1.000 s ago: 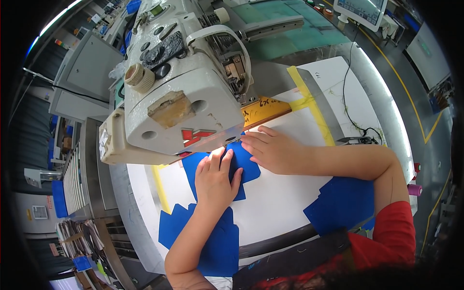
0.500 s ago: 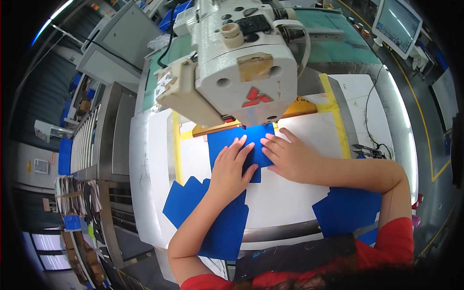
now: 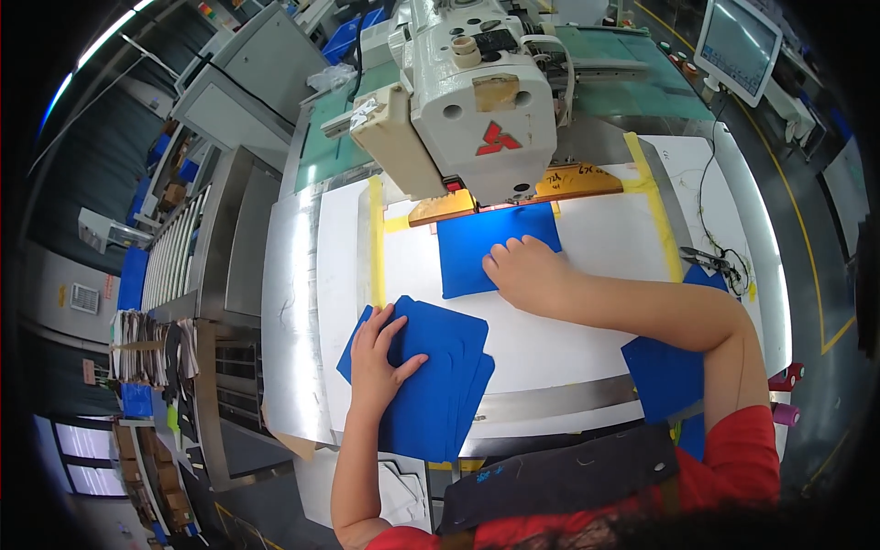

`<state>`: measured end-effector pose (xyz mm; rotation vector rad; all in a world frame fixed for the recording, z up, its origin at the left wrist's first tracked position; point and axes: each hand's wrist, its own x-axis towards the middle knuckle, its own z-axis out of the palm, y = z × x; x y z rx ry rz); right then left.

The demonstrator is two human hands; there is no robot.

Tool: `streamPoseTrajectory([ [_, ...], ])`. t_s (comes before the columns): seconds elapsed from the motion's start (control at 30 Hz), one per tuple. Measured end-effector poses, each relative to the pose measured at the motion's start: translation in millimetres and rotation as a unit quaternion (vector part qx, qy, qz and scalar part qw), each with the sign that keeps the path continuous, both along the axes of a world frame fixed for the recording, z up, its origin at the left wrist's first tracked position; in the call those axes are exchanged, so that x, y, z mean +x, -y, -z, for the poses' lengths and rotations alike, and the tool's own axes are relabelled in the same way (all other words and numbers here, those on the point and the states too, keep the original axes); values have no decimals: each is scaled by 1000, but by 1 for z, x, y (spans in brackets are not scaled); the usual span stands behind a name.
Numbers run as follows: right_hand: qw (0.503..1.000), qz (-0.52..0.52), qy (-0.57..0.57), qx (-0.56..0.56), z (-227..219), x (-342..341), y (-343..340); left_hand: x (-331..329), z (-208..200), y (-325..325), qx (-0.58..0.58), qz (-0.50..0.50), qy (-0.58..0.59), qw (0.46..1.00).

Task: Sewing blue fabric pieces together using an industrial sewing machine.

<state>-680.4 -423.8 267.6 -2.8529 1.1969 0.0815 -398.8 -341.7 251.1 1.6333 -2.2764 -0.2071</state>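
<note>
A blue flat piece [image 3: 466,252], like fabric or thin sheet, lies on the white work surface with its far edge by the guide bar under the sewing machine head [image 3: 486,110]. Over its near right part rests my right hand [image 3: 536,280], its fingers curled in; whatever they may hold is hidden. Nearer and to the left, several more blue pieces [image 3: 445,376] lie in an overlapping pile. My left hand [image 3: 376,362] is spread on that pile's left side, thumb apart from the fingers. More blue pieces [image 3: 662,380] lie partly beneath my right forearm.
An orange-brown guide bar [image 3: 579,181] crosses behind the blue piece. Yellow tape [image 3: 660,215] runs along the white surface. Thread snips [image 3: 704,259] and loose dark thread lie at the right. A monitor [image 3: 741,50] stands far right; a metal rack [image 3: 243,238] stands left.
My left hand has left the piece at the machine and moved left and nearer, onto the pile. My right hand's fingers have gone from stretched out to curled. The view has shifted slightly.
</note>
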Motion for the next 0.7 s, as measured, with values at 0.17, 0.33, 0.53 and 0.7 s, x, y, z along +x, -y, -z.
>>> streamPoseTrajectory([
  [0.17, 999, 37, -11, -8, 11, -2, -7, 15, 2, 13, -54, 29, 29, 998],
  [0.33, 996, 74, 20, -35, 21, 0, -12, 52, -4, -1, -33, -2, -22, 999],
  [0.53, 989, 127, 66, -27, 11, 2, -3, 64, -11, 4, 152, -71, -65, 984],
  [0.7, 915, 277, 283, -78, -48, -54, -36, 49, -14, 11, 166, -27, -53, 984],
])
